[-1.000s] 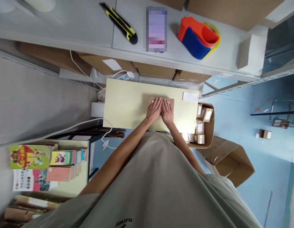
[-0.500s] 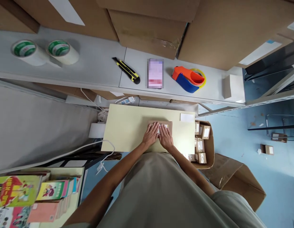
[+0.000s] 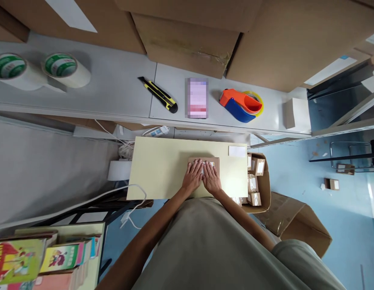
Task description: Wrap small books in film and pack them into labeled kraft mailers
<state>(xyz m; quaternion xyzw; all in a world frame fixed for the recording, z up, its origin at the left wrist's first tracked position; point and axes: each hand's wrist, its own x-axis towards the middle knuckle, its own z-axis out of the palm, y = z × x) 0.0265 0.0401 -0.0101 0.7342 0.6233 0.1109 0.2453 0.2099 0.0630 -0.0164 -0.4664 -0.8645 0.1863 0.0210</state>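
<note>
A small cardboard box (image 3: 216, 161) lies on the pale yellow table (image 3: 156, 165) in front of me. My left hand (image 3: 193, 175) rests flat on its left part, fingers stretched out. Beside it my right hand (image 3: 210, 177) lies flat on the right part, fingers also extended. Between and under the fingers shows part of a white label (image 3: 203, 169) on the box top; the rest of it is hidden. A white slip of paper (image 3: 237, 151) is at the table's far right corner.
On the grey shelf (image 3: 114, 80) beyond lie a utility knife (image 3: 159, 95), a phone (image 3: 197, 98), a tape dispenser (image 3: 242, 105) and tape rolls (image 3: 66, 70). Right of the table stands an open carton (image 3: 266, 181) with several small boxes. Books (image 3: 60, 257) are stacked at lower left.
The camera view has shifted slightly. Both hands stay flat on the box, with hardly any movement on it.
</note>
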